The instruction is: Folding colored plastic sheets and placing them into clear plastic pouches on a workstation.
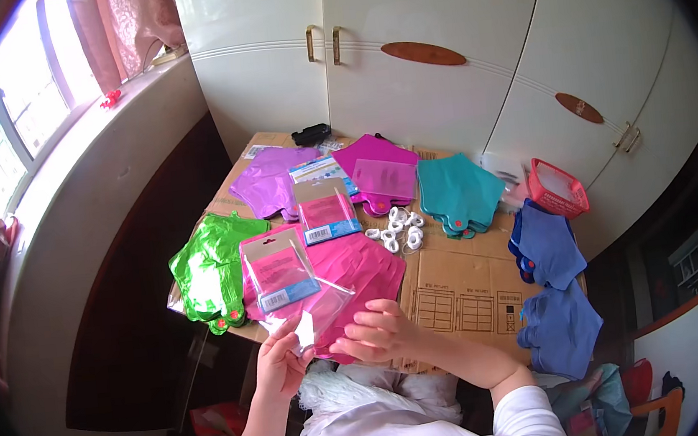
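Note:
My left hand (279,363) and my right hand (381,332) both grip a clear plastic bag holding a folded pink foil balloon (324,313) at the near edge of the cardboard-covered table (465,287). Just beyond lie two more packed bags with card headers (277,269) (327,209) on a stack of pink foil balloons (366,267). A green foil balloon pile (207,269) sits to the left.
Purple (266,184), magenta (378,173), teal (457,192) and blue (547,245) foil balloon piles spread over the table, with white rings (399,228) in the middle. A red basket (558,189) stands right. White wardrobe doors (434,50) rise behind; a window (12,124) is left.

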### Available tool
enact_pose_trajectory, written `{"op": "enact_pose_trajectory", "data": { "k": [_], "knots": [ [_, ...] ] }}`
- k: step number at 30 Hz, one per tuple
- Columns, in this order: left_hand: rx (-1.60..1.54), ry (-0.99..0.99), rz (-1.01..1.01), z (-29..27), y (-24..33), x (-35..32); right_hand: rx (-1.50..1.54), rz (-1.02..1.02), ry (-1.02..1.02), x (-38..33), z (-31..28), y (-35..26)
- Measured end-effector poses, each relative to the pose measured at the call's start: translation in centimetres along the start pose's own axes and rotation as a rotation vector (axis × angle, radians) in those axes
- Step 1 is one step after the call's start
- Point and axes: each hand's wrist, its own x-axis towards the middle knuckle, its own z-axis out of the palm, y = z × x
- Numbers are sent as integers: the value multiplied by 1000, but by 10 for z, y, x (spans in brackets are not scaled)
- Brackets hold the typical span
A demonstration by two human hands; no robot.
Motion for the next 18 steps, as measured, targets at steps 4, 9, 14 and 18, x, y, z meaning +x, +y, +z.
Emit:
{"op": "enact_pose_trajectory", "data": {
  "k": [4,9,14,18],
  "knots": [
    [-26,-258,-141,-18,-6,7,-1,-7,-218,-5,-16,8],
    [90,-164,-158,11,-2,-6,-8,-92,-364,-16,-12,8],
    [244,-142,54,-29,-5,2,254,236,-258,-30,12,83],
    [222,-130,127,-26,4,-10,-461,1032,-524,-95,36,194]
  ]
}}
